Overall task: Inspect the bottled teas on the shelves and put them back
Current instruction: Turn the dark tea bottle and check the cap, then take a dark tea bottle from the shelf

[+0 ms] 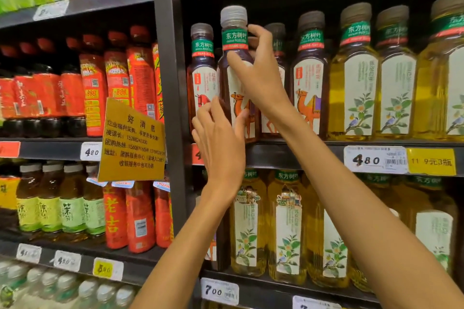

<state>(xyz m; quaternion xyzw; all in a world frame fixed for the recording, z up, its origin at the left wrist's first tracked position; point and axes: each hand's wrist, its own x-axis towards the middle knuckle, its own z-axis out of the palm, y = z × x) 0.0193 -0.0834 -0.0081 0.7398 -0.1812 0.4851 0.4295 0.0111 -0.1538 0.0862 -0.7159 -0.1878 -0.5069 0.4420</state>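
Dark brown tea is filling the bottle (234, 75) that both hands are working on, at the front edge of the middle shelf (288, 152), just right of the grey upright post (170, 83). The right hand (258, 75) is gripping it high up, thumb across the shoulder and fingers (261, 32) curling round behind the green neck band. The left hand (221, 140) is lying against the lower label with its fingers spread, thumb pressing the camel picture, not closing round anything. The bottle is standing upright, its pale cap rising above the neighbouring dark bottles (310, 73). Further right, yellow teas (354, 75) are lining the same shelf above a white price tag (375, 159). A gold notice (131, 142) is hanging off the red-bottle bay to the left.
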